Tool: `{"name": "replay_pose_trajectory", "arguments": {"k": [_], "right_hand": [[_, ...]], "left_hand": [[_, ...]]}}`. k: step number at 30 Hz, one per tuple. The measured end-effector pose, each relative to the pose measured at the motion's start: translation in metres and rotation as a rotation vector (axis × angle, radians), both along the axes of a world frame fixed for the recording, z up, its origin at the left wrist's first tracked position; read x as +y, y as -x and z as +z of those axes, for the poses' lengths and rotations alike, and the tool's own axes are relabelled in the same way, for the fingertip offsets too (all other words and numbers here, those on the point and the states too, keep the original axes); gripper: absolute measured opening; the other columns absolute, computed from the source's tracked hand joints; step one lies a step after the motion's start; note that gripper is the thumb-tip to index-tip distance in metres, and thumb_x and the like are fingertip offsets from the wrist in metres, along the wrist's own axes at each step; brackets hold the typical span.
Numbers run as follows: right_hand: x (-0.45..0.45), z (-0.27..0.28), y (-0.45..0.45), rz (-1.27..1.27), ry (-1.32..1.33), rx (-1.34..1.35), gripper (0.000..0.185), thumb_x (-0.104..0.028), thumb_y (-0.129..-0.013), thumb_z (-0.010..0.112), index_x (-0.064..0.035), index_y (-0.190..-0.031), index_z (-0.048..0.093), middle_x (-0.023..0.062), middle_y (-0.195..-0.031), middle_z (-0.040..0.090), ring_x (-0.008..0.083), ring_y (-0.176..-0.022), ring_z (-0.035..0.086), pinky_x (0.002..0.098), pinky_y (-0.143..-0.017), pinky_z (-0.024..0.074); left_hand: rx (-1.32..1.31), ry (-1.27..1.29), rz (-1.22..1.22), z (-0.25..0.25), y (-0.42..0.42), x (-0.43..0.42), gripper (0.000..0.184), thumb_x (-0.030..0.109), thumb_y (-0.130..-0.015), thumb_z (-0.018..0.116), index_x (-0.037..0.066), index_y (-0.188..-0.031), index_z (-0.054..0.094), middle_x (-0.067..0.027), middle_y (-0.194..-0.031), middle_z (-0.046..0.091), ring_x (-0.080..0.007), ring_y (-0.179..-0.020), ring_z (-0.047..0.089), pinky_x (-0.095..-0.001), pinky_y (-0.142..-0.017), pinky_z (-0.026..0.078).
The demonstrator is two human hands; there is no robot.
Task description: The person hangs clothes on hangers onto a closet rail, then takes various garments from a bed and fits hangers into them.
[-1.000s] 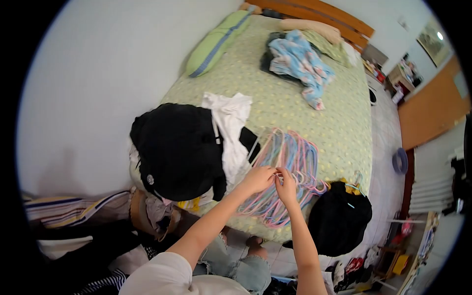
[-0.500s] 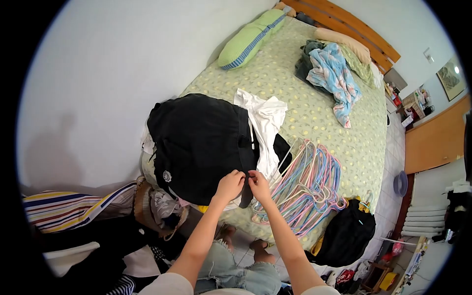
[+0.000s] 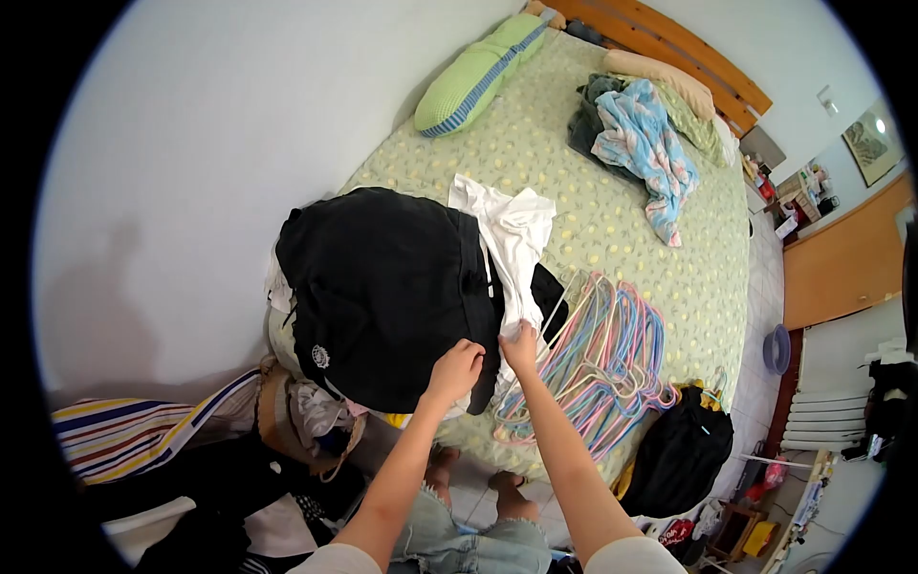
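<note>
A large black garment (image 3: 382, 297) with a waistband and a small round white emblem lies spread over a pile on the bed. At its near right edge, by the waistband, my left hand (image 3: 456, 371) is closed, its curled fingers gripping the black cloth. My right hand (image 3: 519, 350) is a little to the right, pinching the lower end of a white cloth garment (image 3: 512, 225). That white piece is crumpled and partly tucked beside the black waistband. Fingertips of both hands are partly hidden.
A heap of coloured hangers (image 3: 598, 368) lies right of my right hand. A black garment (image 3: 679, 450) hangs over the bed's near corner. Farther back are a green pillow (image 3: 478, 81) and a crumpled blue cloth (image 3: 641, 143). A woven basket (image 3: 277, 407) stands at lower left.
My right hand has left the black waistband and moved right and slightly up, onto the white garment. My left hand stays at the black garment's edge, its grip slightly lower.
</note>
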State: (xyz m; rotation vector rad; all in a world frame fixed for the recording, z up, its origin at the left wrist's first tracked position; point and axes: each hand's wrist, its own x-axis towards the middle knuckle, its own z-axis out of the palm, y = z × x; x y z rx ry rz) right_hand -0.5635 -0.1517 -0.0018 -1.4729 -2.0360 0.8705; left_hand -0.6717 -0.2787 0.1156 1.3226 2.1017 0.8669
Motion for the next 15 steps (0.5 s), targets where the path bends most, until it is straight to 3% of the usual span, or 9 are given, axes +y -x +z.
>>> {"name": "replay_pose_trajectory", "arguments": {"k": [3, 4, 7, 8, 9, 11, 12, 13, 15], "right_hand": [[0.015, -0.011, -0.004, 0.003, 0.172, -0.151, 0.037, -0.018, -0.075, 0.064, 0.002, -0.104, 0.054, 0.0252, -0.088, 0.06, 0.0427, -0.09, 0.058, 0.0484, -0.079, 0.0458], [0.01, -0.008, -0.002, -0.106, 0.045, -0.033, 0.025, -0.018, -0.077, 0.058, 0.0032, -0.089, 0.055, 0.0221, -0.071, 0.058, 0.0418, -0.073, 0.058, 0.0471, -0.068, 0.0455], [0.012, 0.035, 0.004, -0.195, 0.167, 0.135, 0.02, -0.015, -0.079, 0.056, 0.0028, -0.074, 0.049, 0.017, -0.065, 0.049, 0.03, -0.061, 0.051, 0.0396, -0.06, 0.0399], [0.015, 0.034, 0.005, -0.218, 0.231, 0.31, 0.016, -0.014, -0.081, 0.052, 0.0023, -0.078, 0.052, 0.0099, -0.062, 0.046, 0.0202, -0.056, 0.045, 0.0337, -0.056, 0.0368], [0.02, 0.043, 0.007, -0.231, 0.438, 0.418, 0.017, -0.012, -0.086, 0.048, 0.0015, -0.089, 0.057, 0.0037, -0.069, 0.051, 0.0119, -0.062, 0.045, 0.029, -0.057, 0.0362], [0.024, 0.085, 0.017, -0.224, 0.564, 0.834, 0.015, -0.013, -0.085, 0.047, -0.0019, -0.082, 0.056, -0.0011, -0.066, 0.047, 0.0091, -0.057, 0.039, 0.0268, -0.052, 0.0313], [0.025, 0.11, 0.026, -0.227, 0.608, 0.94, 0.017, -0.013, -0.089, 0.045, -0.0023, -0.091, 0.058, -0.0037, -0.07, 0.049, 0.006, -0.059, 0.04, 0.0235, -0.052, 0.0303], [0.023, 0.159, 0.027, -0.175, 0.701, 1.026, 0.019, -0.013, -0.091, 0.045, -0.0024, -0.098, 0.058, -0.0032, -0.073, 0.052, 0.0059, -0.059, 0.042, 0.0227, -0.052, 0.0325], [0.03, 0.207, 0.029, -0.086, 0.779, 1.108, 0.021, -0.011, -0.095, 0.043, -0.0026, -0.109, 0.055, 0.0038, -0.095, 0.061, 0.0136, -0.086, 0.059, 0.0281, -0.077, 0.0468]], "left_hand": [[-0.036, 0.013, 0.001, 0.009, -0.005, 0.005, 0.015, 0.013, -0.087, 0.055, 0.006, -0.098, 0.061, -0.0088, -0.099, 0.059, -0.0293, -0.082, 0.062, -0.0381, -0.071, 0.05], [-0.043, 0.015, 0.001, 0.013, -0.006, 0.005, 0.015, 0.013, -0.087, 0.054, 0.006, -0.098, 0.061, -0.0091, -0.099, 0.059, -0.0292, -0.082, 0.062, -0.0377, -0.071, 0.05], [-0.093, -0.029, 0.001, 0.019, -0.003, 0.005, 0.016, 0.011, -0.087, 0.054, 0.005, -0.1, 0.061, -0.0108, -0.099, 0.059, -0.0283, -0.081, 0.062, -0.0362, -0.072, 0.05], [-0.119, -0.05, 0.001, 0.019, -0.003, 0.005, 0.016, 0.01, -0.087, 0.054, 0.005, -0.1, 0.061, -0.0115, -0.099, 0.059, -0.028, -0.081, 0.062, -0.0356, -0.072, 0.05], [-0.148, -0.055, 0.012, 0.019, -0.002, 0.005, 0.017, 0.011, -0.087, 0.054, 0.005, -0.102, 0.061, -0.0121, -0.1, 0.059, -0.0287, -0.083, 0.062, -0.0362, -0.074, 0.049], [-0.203, -0.07, 0.03, 0.023, 0.0, 0.009, 0.021, 0.013, -0.087, 0.053, 0.005, -0.105, 0.06, -0.0133, -0.103, 0.059, -0.0303, -0.087, 0.061, -0.0372, -0.077, 0.049], [-0.221, -0.058, 0.057, 0.033, -0.002, 0.011, 0.022, 0.012, -0.087, 0.054, 0.004, -0.107, 0.059, -0.0149, -0.104, 0.058, -0.0294, -0.085, 0.062, -0.0365, -0.077, 0.049], [-0.314, -0.003, 0.068, 0.043, -0.001, 0.015, 0.034, 0.016, -0.086, 0.057, 0.003, -0.117, 0.053, -0.017, -0.109, 0.055, -0.0318, -0.094, 0.06, -0.0378, -0.082, 0.048], [-0.148, -0.134, 0.087, 0.049, -0.003, 0.02, 0.051, 0.022, -0.083, 0.062, -0.001, -0.125, 0.044, -0.0209, -0.116, 0.051, -0.0366, -0.106, 0.054, -0.0395, -0.089, 0.044]]}}
